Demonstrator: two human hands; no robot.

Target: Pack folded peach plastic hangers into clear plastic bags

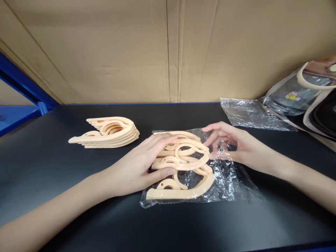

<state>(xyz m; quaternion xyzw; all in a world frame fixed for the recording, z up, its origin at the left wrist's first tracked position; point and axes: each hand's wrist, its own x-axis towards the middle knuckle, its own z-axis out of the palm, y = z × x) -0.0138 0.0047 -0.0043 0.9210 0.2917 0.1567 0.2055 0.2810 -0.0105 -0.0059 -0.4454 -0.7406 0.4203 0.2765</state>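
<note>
Hangers [194,166], beige plastic, lie overlapping in a clear bag [228,185] flat btwn the two hands. L hand [136,164] rests palm-down across the bag's L side, fingers extended over the upper hangers, thumb spread lower down; it's loosely open, touching but not clenched. R hand [228,143] is at the bag's R end, fingers bent, thumb on the plastic near the hanger tips; partly open, though can't tell if it's pinching the film. Bag's R part is crumpled & w/o hangers. All this sits on a black tabletop [118,220]. Off to the L, well apart from the bag, is a neat stack of matching hangers [112,140]. Back R: another clear bag [249,113], flat, next to a see-through item w/ a sticker [283,103]. Cardboard [105,52] stands behind, w/ a blue frame [19,78] far L.
</note>
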